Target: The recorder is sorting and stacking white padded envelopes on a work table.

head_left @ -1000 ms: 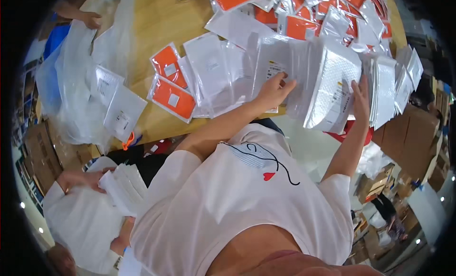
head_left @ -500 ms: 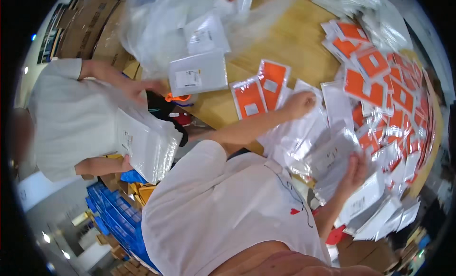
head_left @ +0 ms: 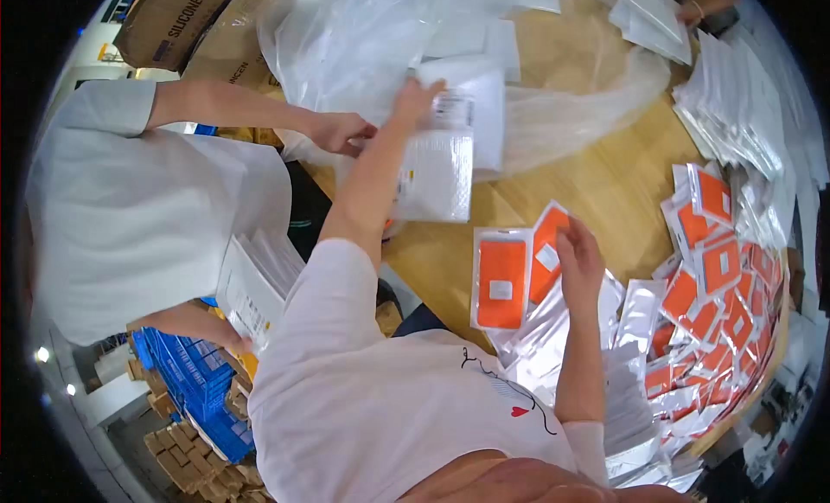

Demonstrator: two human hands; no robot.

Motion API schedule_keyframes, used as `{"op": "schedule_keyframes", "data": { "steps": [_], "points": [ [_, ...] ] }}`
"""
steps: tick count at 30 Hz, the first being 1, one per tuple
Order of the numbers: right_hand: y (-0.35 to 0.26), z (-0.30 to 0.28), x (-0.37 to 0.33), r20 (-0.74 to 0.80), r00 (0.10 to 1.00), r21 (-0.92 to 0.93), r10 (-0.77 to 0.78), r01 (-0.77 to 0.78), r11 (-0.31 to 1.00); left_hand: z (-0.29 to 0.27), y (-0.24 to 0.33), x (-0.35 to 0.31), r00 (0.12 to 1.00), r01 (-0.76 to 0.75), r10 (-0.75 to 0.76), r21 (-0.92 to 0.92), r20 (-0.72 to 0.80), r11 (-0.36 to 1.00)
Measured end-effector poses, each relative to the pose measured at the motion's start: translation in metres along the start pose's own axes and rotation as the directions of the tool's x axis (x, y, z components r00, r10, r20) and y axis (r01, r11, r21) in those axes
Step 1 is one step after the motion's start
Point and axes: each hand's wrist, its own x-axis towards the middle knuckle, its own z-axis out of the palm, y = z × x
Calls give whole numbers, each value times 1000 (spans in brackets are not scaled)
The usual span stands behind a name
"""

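Note:
My left hand (head_left: pixel 417 98) reaches far forward and grips the top of a white padded pouch (head_left: pixel 437 176), which hangs over the wooden table (head_left: pixel 605 179) next to another white labelled packet (head_left: pixel 480 105). My right hand (head_left: pixel 581 259) is closed on the edge of a tilted orange packet (head_left: pixel 545 248). A second orange packet (head_left: pixel 501 278) lies flat just left of it. Clear sleeves (head_left: pixel 545 339) are heaped below my right hand.
A co-worker in a white shirt stands at left, one hand (head_left: pixel 343 131) near my left hand, the other holding a stack of white packets (head_left: pixel 255 282). Crumpled clear plastic bags (head_left: pixel 363 36) cover the table's far side. Many orange packets (head_left: pixel 718 287) lie at right. Blue crates (head_left: pixel 194 386) are on the floor.
My left hand has left the packets by my right hand, reached out to the far left and taken up the white pouch. My right hand has settled on the orange packet.

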Motion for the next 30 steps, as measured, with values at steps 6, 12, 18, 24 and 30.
{"op": "schedule_keyframes", "data": {
  "steps": [6, 12, 18, 24, 30],
  "points": [
    [54, 36, 163, -113, 991, -231, -73, 45, 972, 71, 60, -71, 678, -529, 436, -19, 592, 848],
    [60, 36, 157, -203, 974, -215, 103, -147, 965, 63, 33, 77, 800, -539, 584, 594, 137, 597],
    [60, 11, 113, -195, 915, 212, 353, -312, 926, 49, 16, 127, 840, -483, 516, 665, 169, 569],
    [82, -4, 96, -73, 857, 348, 510, -457, 818, 45, 41, 127, 879, -458, 437, 591, 192, 663],
    [83, 56, 90, 24, 916, 124, 400, -400, 908, 39, 70, 25, 673, -634, 738, 552, 48, 542]
  ]
}}
